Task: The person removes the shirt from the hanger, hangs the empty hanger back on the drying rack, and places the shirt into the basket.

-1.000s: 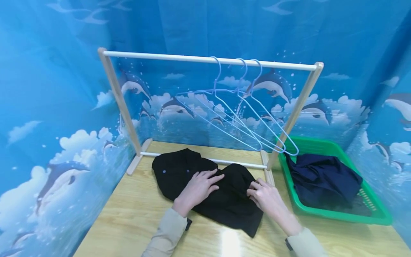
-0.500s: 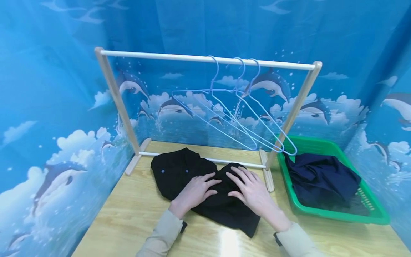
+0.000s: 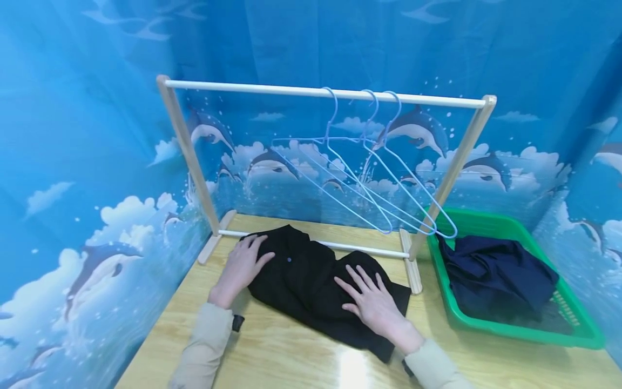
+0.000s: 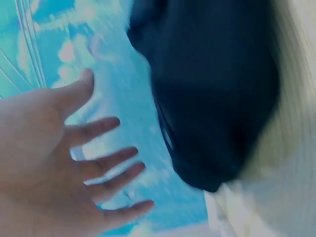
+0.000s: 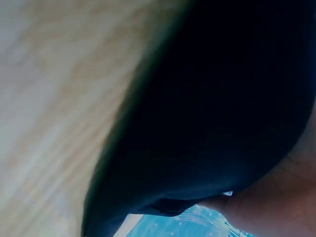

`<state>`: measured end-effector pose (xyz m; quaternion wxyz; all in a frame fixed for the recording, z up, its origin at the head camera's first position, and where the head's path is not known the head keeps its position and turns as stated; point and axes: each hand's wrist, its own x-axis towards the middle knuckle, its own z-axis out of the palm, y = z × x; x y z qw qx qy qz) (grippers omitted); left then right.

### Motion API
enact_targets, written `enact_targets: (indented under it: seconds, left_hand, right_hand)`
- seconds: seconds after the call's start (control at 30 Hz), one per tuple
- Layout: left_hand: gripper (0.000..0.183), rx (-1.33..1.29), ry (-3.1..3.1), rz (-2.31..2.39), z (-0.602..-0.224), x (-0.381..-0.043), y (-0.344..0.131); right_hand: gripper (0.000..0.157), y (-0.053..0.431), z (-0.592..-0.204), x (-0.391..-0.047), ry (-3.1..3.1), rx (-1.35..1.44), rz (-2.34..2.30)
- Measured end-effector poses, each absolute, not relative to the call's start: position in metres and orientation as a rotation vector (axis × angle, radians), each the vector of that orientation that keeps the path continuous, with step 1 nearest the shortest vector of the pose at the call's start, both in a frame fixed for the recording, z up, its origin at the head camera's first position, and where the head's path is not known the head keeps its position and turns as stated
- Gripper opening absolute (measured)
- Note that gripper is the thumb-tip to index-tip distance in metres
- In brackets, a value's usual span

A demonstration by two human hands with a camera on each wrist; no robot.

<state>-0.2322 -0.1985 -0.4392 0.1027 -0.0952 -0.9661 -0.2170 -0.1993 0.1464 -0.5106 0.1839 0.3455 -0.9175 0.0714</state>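
A black garment [image 3: 311, 286] with small blue dots like buttons lies spread on the table [image 3: 272, 346], somewhat rumpled. Over its left end is my left hand [image 3: 241, 266], fingers straight and spread, hiding part of that end. The left wrist view shows the same hand [image 4: 64, 158] with nothing in its grasp, beside the dark cloth [image 4: 212, 94]. On the garment's right part my right hand [image 3: 376, 308] lies with outstretched fingers. Black cloth [image 5: 197, 108] fills much of the right wrist view, where only a bit of the hand shows.
Behind the garment stands a rack with a white top rail [image 3: 272, 89] and wooden legs [image 3: 187, 156]. Several light blue wire hangers [image 3: 362, 189] hang toward its right side. A green basket [image 3: 515, 335] holding dark navy cloth [image 3: 500, 275] sits at right.
My left hand has moved from the garment's middle to its left end. My right hand has left the right edge and now lies spread on the cloth, whose right corner sticks out farther.
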Motion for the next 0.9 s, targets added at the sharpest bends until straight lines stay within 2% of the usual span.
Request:
enact_targets:
  seconds: [0.13,0.23,0.47,0.57,0.77,0.9]
  left_hand:
    - [0.073,-0.106,-3.042,-0.714,-0.444,-0.241,-0.222]
    - [0.083,-0.081,-3.145,-0.764,-0.449,-0.246,-0.228]
    - [0.088,-0.137,-3.153,-0.822,-0.456,-0.252,-0.212]
    - [0.079,-0.143,-3.088,-0.766,-0.459,-0.254,-0.201]
    - [0.045,-0.176,-2.875,-0.709,-0.451,-0.251,-0.178]
    - [0.037,-0.307,-2.617,-0.738,-0.431,-0.244,-0.153]
  right_hand:
    - [0.055,0.149,-0.512,-0.199,-2.575,0.991,0.189]
    - [0.054,0.149,-0.507,-0.197,-2.577,1.020,0.218]
    - [0.054,0.149,-0.510,-0.199,-2.625,1.031,0.183]
    - [0.054,0.148,-0.511,-0.200,-2.646,1.021,0.183]
    - [0.056,0.147,-0.508,-0.199,-2.713,1.007,0.161]
    - [0.055,0.146,-0.507,-0.198,-2.671,1.020,0.165]
